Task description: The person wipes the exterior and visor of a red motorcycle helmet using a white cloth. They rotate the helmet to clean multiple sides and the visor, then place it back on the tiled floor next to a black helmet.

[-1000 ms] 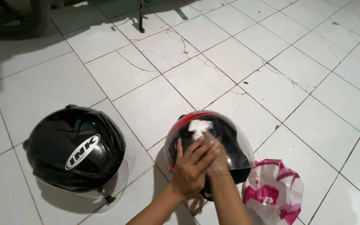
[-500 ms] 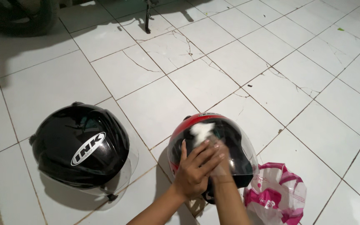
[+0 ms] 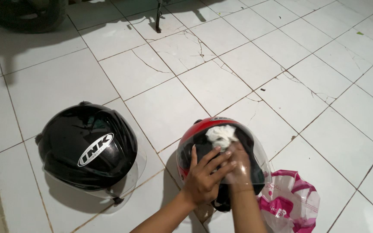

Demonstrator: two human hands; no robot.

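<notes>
floor: white glazed tiles (image 3: 160,108), several cracked, with dark grout lines running diagonally; shadows and part of a dark wheel lie along the far edge.
black helmet: glossy black helmet (image 3: 87,146) with a white oval badge and a clear visor, resting on the tiles to the left, well apart from both hands and untouched.
red helmet: red-and-black helmet (image 3: 221,146) with a clear visor, standing on the floor directly ahead of the person, between the black helmet and the bag.
plastic bag: crumpled pink-and-white plastic bag (image 3: 288,205), lying on the floor just beside the red helmet's right side.
left hand: left hand (image 3: 203,177) laid flat on the outside of the visor, fingers spread and extended, steadying the shell rather than gripping it.
right hand: right hand (image 3: 238,166) seen through the clear visor, fingers curled around the cloth.
cloth: small wadded white cloth (image 3: 221,134), pressed against the visor near the helmet's crown.
key relation: the cloth sits just beyond the right fingertips, away from the person, and the right hand is the nearer of the two; the left hand lies beside it, closer to the wrist side.
</notes>
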